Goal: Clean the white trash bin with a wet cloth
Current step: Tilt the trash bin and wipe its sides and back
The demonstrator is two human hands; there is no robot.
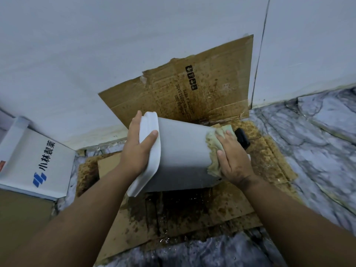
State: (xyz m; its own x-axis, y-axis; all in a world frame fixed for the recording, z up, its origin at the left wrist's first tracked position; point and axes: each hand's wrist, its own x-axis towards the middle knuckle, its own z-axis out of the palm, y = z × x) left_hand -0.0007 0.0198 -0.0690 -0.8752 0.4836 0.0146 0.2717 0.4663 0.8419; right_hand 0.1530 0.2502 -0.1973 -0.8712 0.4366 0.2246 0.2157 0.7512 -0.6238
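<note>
The white trash bin (pixel 183 151) is tipped on its side above stained cardboard, its lid end to the left and its base to the right. My left hand (pixel 137 145) grips the lid end, thumb across the white rim. My right hand (pixel 234 157) presses a greenish wet cloth (pixel 213 143) flat against the bin's side near the base. A black pedal (pixel 242 138) sticks out at the base, behind my right hand.
Stained brown cardboard (pixel 192 214) lies on the marble-patterned floor (pixel 308 151), and another sheet (pixel 192 87) leans on the white wall. A white box with blue print (pixel 38 166) sits at the left. Water drips below the bin.
</note>
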